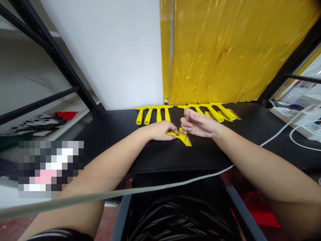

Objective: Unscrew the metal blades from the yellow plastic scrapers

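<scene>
My left hand (164, 130) is closed on the handle of a yellow scraper (185, 139) and steadies it low over the black tabletop. A metal blade edge shows along the lower right side of its head. Above the scraper, my right hand (198, 124) is curled around a thin-shafted tool (186, 136), like a small screwdriver or hex key; its grip is hidden in the fingers. The tool's tip points down onto the scraper's head. Behind my left hand lies a row of yellow scraper handles (148, 115). More yellow scrapers (215, 113) lie behind my right hand.
A white panel (112, 53) and a yellow film-wrapped surface (225, 50) rise behind the black table (155, 157). Pale cables (276, 135) cross the right side, and another passes before my arms. Black metal posts (57, 57) frame the table. White boxes (301, 120) stand at right.
</scene>
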`<act>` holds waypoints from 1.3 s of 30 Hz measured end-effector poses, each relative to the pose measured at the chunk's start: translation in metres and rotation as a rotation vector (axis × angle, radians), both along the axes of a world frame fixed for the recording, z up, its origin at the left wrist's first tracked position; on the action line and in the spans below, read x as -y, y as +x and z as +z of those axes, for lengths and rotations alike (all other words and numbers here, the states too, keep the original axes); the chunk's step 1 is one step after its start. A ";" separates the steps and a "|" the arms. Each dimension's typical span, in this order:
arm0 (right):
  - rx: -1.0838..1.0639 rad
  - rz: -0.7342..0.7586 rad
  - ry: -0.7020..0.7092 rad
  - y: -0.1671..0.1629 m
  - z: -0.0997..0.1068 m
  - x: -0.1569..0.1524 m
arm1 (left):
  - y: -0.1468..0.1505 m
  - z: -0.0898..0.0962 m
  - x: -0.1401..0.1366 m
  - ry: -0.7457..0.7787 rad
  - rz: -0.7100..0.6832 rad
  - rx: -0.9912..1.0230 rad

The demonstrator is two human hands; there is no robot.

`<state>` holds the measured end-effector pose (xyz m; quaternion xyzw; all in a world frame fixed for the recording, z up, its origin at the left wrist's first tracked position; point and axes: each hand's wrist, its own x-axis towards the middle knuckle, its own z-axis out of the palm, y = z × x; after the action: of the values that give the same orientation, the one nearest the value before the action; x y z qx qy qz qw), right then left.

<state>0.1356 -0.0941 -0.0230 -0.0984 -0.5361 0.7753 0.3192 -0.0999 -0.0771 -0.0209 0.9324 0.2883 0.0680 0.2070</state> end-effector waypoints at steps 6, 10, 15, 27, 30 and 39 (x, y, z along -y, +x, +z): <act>0.066 -0.004 0.022 0.003 0.000 -0.004 | 0.000 0.002 0.001 -0.002 0.017 -0.021; 0.057 -0.001 -0.017 0.002 0.001 -0.001 | 0.000 0.002 0.001 0.021 0.017 -0.030; 0.026 -0.080 0.056 0.003 0.004 -0.003 | -0.001 0.000 0.000 0.020 0.016 -0.004; 0.015 -0.051 0.039 0.002 0.002 -0.005 | -0.001 0.002 0.001 0.003 0.021 -0.011; 0.039 0.010 0.010 0.002 0.001 -0.006 | -0.001 0.001 0.000 0.017 0.017 -0.008; 0.071 -0.090 0.027 -0.001 0.002 -0.005 | -0.003 0.000 -0.002 0.025 0.012 -0.012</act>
<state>0.1343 -0.0887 -0.0213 -0.1453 -0.5523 0.7491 0.3358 -0.1025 -0.0748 -0.0212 0.9336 0.2943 0.0671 0.1932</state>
